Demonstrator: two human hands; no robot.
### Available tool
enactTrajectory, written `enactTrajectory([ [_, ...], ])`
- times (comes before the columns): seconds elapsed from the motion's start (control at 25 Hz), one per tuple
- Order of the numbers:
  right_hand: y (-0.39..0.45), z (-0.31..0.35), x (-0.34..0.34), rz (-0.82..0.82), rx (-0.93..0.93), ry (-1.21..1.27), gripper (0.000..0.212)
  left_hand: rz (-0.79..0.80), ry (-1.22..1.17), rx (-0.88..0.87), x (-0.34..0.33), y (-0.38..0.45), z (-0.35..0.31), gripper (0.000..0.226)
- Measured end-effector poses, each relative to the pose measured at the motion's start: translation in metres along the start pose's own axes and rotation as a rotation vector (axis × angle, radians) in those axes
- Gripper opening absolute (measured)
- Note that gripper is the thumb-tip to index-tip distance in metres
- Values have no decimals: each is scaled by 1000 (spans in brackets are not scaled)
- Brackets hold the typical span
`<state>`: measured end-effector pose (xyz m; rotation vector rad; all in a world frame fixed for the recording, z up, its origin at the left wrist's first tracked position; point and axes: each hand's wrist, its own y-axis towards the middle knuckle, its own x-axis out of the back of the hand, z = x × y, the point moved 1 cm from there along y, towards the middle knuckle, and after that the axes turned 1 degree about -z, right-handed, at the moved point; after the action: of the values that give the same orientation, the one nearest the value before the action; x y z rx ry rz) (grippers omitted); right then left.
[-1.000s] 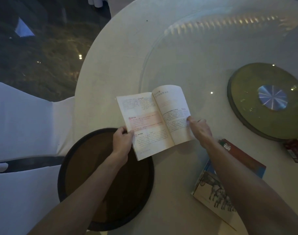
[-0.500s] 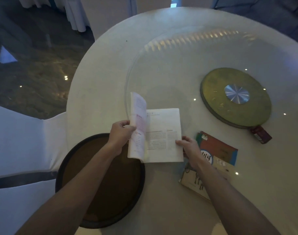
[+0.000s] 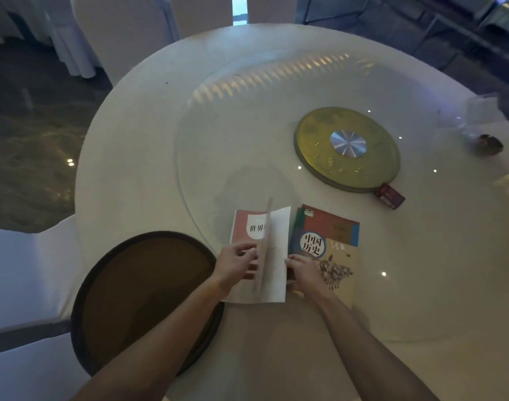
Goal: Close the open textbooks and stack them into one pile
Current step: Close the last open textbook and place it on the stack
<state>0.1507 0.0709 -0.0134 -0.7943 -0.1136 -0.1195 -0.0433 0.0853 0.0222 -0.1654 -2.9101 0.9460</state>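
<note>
A thin textbook with a salmon-pink cover (image 3: 247,227) lies on the white round table (image 3: 137,157), nearly shut, with a few blurred pages standing upright along its middle. My left hand (image 3: 235,261) rests on the pink cover's near part, fingers on those pages. My right hand (image 3: 302,269) presses the book's right edge, over a white page (image 3: 279,241). Right beside it lies a closed history textbook (image 3: 331,241) with a red, blue and tan cover showing horses; another book's green edge peeks out underneath it.
A dark round tray (image 3: 143,299) sits at the near left, under the pink book's corner. A glass turntable (image 3: 247,111) with a green-gold hub (image 3: 347,149) covers the table's middle. A small red box (image 3: 390,196) lies by the hub. White-covered chairs stand at left.
The left half of the open book has swung over to the right, so the pink cover now faces up. The book has shifted next to the closed history book. The view moved back.
</note>
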Motion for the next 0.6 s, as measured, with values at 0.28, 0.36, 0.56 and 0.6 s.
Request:
enactTrajectory([
  [0.28, -5, -32, -6, -110, -17, -55, 43, -211, 372, 35, 14, 2, 64, 60],
  [0.36, -9, -21, -5, -101, -15, -19, 52, -232, 391, 56, 22, 0, 68, 48],
  [0.56, -25, 6, 21, 0, 25, 138, 51, -218, 223, 165, 17, 11, 70, 46],
  [0.6, -27, 8, 29, 12, 32, 142, 52, -164, 92, 235, 12, 15, 71, 47],
])
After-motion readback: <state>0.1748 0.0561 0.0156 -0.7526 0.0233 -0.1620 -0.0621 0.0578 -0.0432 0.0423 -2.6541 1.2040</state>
